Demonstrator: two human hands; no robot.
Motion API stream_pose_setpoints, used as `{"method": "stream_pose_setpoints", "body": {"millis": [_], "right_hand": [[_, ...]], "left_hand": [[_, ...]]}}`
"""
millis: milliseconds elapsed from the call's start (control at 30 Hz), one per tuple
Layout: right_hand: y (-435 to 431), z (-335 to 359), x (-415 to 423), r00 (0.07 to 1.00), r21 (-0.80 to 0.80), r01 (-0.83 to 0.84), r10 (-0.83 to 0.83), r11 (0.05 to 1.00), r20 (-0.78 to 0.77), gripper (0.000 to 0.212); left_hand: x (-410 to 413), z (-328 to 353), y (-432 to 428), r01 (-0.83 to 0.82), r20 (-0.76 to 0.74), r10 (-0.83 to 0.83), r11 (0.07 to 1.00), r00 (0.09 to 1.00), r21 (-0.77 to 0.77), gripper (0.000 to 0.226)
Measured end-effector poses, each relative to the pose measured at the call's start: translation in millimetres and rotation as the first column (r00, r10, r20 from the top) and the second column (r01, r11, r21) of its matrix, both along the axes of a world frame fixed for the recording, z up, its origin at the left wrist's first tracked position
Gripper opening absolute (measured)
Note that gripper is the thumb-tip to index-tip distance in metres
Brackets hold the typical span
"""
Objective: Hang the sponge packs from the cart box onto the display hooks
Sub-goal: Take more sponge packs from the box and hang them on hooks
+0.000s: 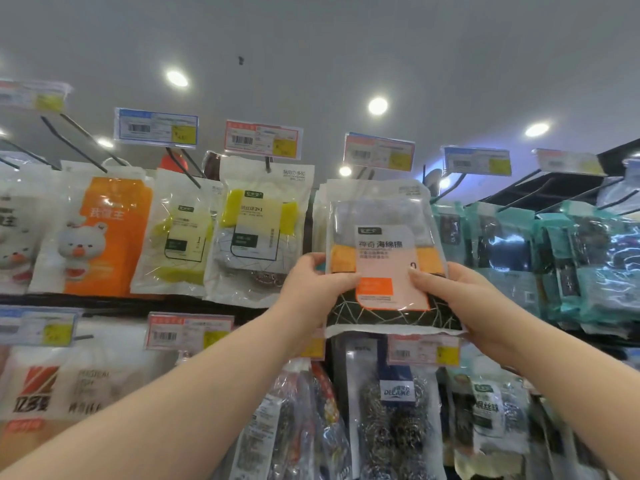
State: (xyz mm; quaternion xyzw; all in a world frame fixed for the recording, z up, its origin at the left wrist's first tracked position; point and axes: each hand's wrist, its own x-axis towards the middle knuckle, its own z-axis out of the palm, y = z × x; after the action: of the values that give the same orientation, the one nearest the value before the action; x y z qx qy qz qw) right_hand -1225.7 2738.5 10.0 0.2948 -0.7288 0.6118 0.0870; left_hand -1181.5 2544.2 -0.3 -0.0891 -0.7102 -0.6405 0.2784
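Both hands, left (313,284) and right (460,299), grip clear orange-grey sponge pack (384,258) upright; its top sits just under black hook (365,176).

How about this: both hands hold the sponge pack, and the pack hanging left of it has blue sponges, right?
No. The head view shows the hanging pack has yellow sponges, not blue. Left hand and right hand hold the sponge pack.

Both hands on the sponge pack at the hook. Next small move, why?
Probably push the sponge pack back onto the hook: left hand and right hand grip its lower sides, its top edge is at the hook, threading unclear.
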Motion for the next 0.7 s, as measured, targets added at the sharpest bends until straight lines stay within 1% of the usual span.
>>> {"method": "stream_pose_setpoints", "body": {"millis": [67,133,233,367,467,567,700], "right_hand": [[-3,3,-1,1.0,-0.015,0.031,-0.031,0.999,-0.004,0.029],[-7,6,-2,1.0,-0.044,0.024,-0.024,0.999,-0.011,0.032],[-11,11,-4,1.0,-0.079,0.005,-0.006,0.997,-0.017,0.029],[-13,17,-7,0.999,-0.078,-0.029,0.027,0.997,-0.031,0.024],[-14,20,-7,0.999,-0.087,-0.047,0.047,0.995,-0.005,0.019],[-15,23,-8,1.0,-0.091,-0.025,0.026,0.996,0.011,0.019],[-14,23,-10,1.0,-0.082,0.003,-0.001,0.997,0.021,0.021]], "left_hand": [[-1,0,-1,0.007,-0.025,-0.007,1.0,1.0,-0.004,0.064],[0,4,-2,-0.004,-0.057,0.004,1.0,0.998,-0.004,0.06],[2,10,-2,-0.017,-0.072,0.017,1.0,0.997,-0.001,0.059],[2,15,-2,-0.017,-0.076,0.019,1.0,0.997,0.023,0.059],[1,18,-3,-0.01,-0.078,0.014,0.999,0.997,0.043,0.058],[0,21,-3,-0.004,-0.09,0.009,0.999,0.996,0.053,0.055],[-2,20,-2,-0.001,-0.095,0.004,0.999,0.996,0.034,0.057]]}}
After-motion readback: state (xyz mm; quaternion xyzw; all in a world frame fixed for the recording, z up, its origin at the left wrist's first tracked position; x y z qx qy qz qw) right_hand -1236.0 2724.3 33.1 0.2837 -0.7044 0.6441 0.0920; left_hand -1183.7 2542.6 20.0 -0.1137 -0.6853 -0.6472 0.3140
